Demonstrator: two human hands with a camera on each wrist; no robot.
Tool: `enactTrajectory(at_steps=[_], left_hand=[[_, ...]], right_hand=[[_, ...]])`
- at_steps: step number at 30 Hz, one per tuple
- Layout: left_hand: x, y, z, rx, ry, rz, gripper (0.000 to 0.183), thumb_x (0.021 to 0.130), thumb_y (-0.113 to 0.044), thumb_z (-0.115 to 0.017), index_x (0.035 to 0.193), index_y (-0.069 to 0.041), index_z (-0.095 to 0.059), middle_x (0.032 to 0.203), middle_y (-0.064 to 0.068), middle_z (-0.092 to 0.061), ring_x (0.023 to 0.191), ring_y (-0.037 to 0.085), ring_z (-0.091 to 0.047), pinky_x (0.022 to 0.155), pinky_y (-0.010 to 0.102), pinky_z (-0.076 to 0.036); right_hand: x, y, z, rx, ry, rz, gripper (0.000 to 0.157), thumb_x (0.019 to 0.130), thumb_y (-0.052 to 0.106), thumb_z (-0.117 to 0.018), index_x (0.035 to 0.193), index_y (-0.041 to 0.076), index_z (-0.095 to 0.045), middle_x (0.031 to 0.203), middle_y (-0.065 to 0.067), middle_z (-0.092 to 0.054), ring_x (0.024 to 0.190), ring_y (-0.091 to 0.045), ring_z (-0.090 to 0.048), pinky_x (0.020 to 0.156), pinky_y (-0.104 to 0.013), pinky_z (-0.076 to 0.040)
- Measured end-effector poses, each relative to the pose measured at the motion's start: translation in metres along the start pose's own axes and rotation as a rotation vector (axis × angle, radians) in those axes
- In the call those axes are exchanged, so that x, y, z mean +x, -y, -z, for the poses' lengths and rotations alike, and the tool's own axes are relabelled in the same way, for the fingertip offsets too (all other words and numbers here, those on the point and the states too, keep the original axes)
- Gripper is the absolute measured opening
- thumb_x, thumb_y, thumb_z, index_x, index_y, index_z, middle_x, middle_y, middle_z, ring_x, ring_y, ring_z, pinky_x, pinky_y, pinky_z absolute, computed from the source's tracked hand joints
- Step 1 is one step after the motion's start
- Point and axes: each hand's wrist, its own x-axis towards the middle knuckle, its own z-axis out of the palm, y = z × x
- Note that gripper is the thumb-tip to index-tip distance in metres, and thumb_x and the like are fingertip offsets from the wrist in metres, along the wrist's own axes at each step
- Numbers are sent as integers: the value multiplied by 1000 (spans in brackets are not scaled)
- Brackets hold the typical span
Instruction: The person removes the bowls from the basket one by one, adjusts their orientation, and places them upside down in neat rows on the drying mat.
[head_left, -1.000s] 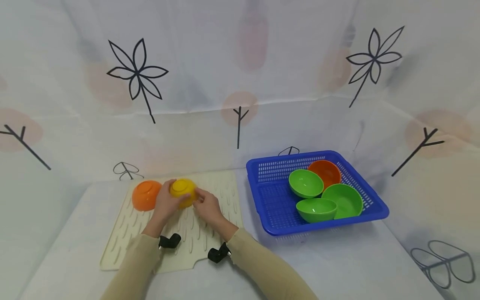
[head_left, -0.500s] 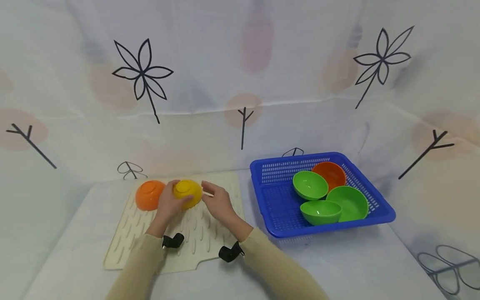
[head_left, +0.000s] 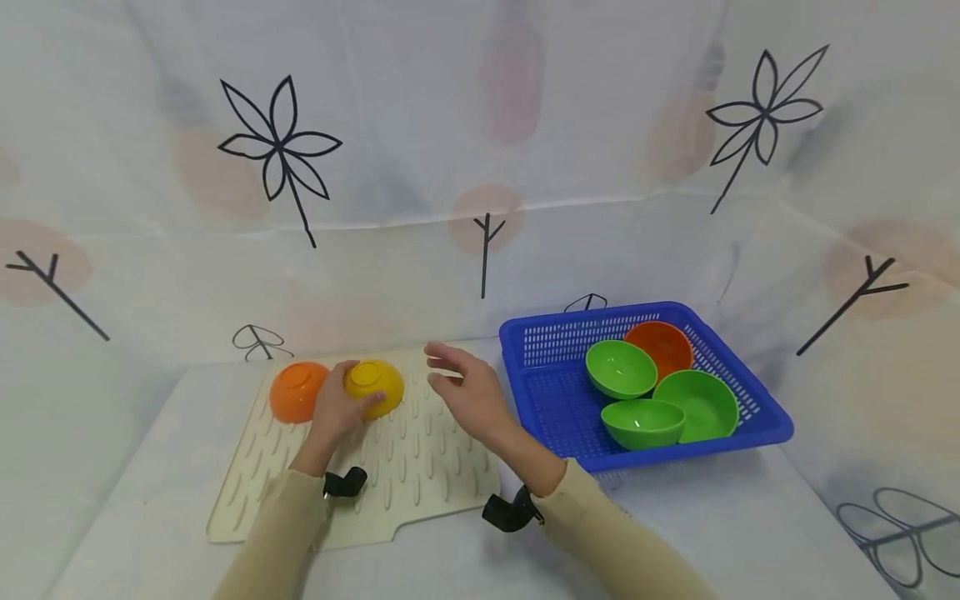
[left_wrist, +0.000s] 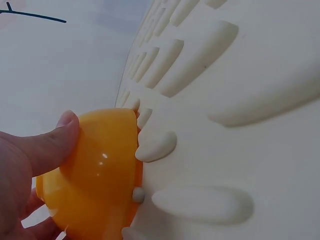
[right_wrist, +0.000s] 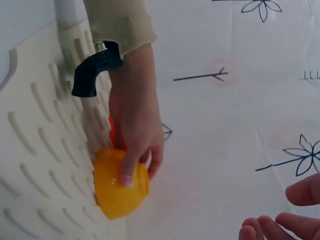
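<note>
Gripped upturned yellow bowl [head_left: 386, 380] in left hand [head_left: 337, 410]; held right hand [head_left: 474, 398], with fingers loosely parted, between bowl and basket [head_left: 690, 448].

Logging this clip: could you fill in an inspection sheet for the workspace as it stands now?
Surface: white table with a cream ridged mat on it.
Job's things: yellow bowl and orange bowl, both upside down on the mat; blue basket holding three green bowls and a red-orange bowl.
Clutter: nothing seen.
Hands: left hand grips the yellow bowl; right hand is raised between that bowl and the basket, holding nothing.
Cables: nothing seen; a black device is worn on each wrist.
Surroundings: pale backdrop with line-drawn plants and faint pinkish patches.
</note>
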Motion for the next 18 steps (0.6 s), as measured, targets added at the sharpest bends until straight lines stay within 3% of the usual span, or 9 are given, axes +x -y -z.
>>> enactTrajectory(at_steps=[10, 18], left_hand=[[3, 3, 3, 25, -6, 12, 78, 87, -24, -79, 149, -6, -36, 148, 20, -42, 128, 38, -44, 111, 57, -34], [6, 6, 1, 13, 8, 1, 77, 87, -23, -79, 148, -5, -37, 146, 19, -44, 126, 38, -45, 110, 56, -35]], right_hand=[[4, 26, 62, -211, 46, 24, 43, 100, 16, -61, 143, 12, -55, 139, -2, -58, 123, -18, -58, 101, -38, -49], [20, 16, 135, -381, 5, -34, 43, 100, 20, -61, 141, 9, -56, 137, -13, -60, 121, -32, -59, 101, -49, -48]])
